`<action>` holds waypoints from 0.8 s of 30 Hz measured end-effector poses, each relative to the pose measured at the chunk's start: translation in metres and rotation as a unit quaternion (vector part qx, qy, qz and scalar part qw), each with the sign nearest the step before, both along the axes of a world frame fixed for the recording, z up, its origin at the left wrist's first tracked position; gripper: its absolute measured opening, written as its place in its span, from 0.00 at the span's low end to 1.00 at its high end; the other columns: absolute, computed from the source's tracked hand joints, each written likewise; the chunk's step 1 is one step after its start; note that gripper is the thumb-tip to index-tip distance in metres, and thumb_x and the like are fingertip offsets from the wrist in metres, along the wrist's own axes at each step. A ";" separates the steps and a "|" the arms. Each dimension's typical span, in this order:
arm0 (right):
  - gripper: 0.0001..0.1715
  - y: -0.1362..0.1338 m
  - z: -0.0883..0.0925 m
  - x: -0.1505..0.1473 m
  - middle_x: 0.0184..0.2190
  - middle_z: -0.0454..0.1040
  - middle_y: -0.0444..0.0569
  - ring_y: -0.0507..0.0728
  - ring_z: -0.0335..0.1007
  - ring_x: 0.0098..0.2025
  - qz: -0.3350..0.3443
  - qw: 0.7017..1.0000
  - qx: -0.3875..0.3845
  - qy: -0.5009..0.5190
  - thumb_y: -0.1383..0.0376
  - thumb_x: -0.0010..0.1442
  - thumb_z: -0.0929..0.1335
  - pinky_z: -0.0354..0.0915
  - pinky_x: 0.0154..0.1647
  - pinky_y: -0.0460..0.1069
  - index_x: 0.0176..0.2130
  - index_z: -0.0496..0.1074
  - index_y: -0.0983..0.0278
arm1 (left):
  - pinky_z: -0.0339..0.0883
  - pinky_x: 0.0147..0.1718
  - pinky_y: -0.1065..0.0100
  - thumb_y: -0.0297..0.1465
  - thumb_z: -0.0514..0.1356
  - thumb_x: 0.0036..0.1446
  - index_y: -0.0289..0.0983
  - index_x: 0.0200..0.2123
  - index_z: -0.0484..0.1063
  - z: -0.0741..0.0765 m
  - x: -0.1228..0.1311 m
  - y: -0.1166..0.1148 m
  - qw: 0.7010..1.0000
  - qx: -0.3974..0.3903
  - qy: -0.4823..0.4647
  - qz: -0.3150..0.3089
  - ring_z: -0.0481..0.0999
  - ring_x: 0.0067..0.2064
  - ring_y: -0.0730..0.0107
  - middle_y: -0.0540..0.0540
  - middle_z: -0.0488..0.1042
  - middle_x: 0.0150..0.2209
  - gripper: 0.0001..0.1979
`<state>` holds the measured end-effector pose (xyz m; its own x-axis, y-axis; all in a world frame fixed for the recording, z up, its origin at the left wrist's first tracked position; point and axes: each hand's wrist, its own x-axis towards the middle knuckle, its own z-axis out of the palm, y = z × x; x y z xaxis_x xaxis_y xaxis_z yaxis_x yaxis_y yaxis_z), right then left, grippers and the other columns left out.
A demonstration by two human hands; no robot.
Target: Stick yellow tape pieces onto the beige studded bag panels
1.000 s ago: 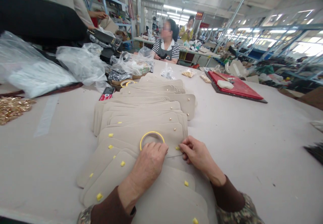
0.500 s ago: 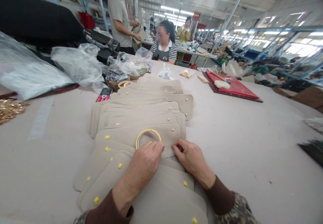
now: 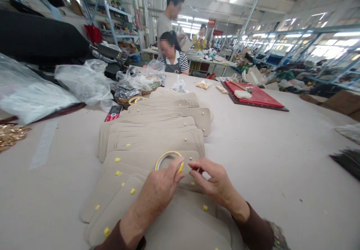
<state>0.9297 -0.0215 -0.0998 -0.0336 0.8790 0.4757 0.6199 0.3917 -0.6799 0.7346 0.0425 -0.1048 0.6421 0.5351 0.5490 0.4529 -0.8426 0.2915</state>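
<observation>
My left hand [image 3: 164,182] grips a roll of yellow tape [image 3: 161,159], with its thumb and fingers at the ring's right side. Just to the right, my right hand [image 3: 213,178] hovers with thumb and forefinger slightly apart, and I see nothing between them. Beneath both hands lie overlapping beige panels [image 3: 126,160] with rounded corners. Small yellow tape pieces stick to several of them, one tape piece [image 3: 192,183] just below my right fingertips. Farther up the fanned stack, the panels carry small metal studs [image 3: 185,139].
A red-and-black phone [image 3: 113,113] lies left of the stack, near plastic bags [image 3: 84,79]. Gold-coloured pieces [image 3: 11,135] sit at far left. A red board [image 3: 250,95] is at back right, dark strips [image 3: 347,165] at the right edge. A person [image 3: 173,56] sits across the table.
My right hand has lifted off the panel, where a yellow tape piece now shows, and its fingertips have parted. My left hand has turned the tape roll slightly. A standing person has moved right.
</observation>
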 end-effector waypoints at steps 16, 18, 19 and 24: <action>0.10 0.000 -0.007 -0.024 0.20 0.73 0.44 0.51 0.67 0.21 -0.056 0.995 0.073 -0.035 0.73 0.55 0.64 0.63 0.24 0.45 0.29 0.73 0.64 | 0.61 0.24 0.72 0.28 0.47 0.69 0.40 0.34 0.65 -0.003 0.003 -0.008 0.998 -0.028 -0.026 -0.042 0.72 0.25 0.73 0.53 0.69 0.24 0.11; 0.08 0.000 -0.006 -0.024 0.18 0.72 0.43 0.50 0.67 0.20 -0.076 0.993 -0.056 0.067 0.70 0.55 0.65 0.62 0.22 0.44 0.27 0.73 0.64 | 0.61 0.24 0.72 0.26 0.48 0.68 0.39 0.34 0.66 -0.004 0.004 -0.010 0.998 -0.010 -0.037 -0.050 0.70 0.25 0.73 0.52 0.68 0.24 0.11; 0.07 0.002 -0.006 -0.023 0.17 0.71 0.43 0.50 0.67 0.19 -0.086 0.981 -0.122 0.125 0.68 0.55 0.66 0.62 0.20 0.44 0.26 0.73 0.65 | 0.60 0.24 0.72 0.25 0.48 0.68 0.39 0.34 0.66 -0.005 0.005 -0.011 0.997 -0.005 -0.042 -0.057 0.70 0.25 0.73 0.52 0.68 0.25 0.11; 0.13 0.014 -0.013 -0.001 0.17 0.73 0.44 0.53 0.69 0.18 -0.124 0.926 -0.235 0.267 0.57 0.54 0.69 0.68 0.22 0.46 0.30 0.74 0.66 | 0.64 0.29 0.70 0.25 0.49 0.67 0.39 0.34 0.66 -0.008 0.008 -0.012 0.999 -0.004 0.038 -0.010 0.71 0.29 0.70 0.51 0.71 0.27 0.09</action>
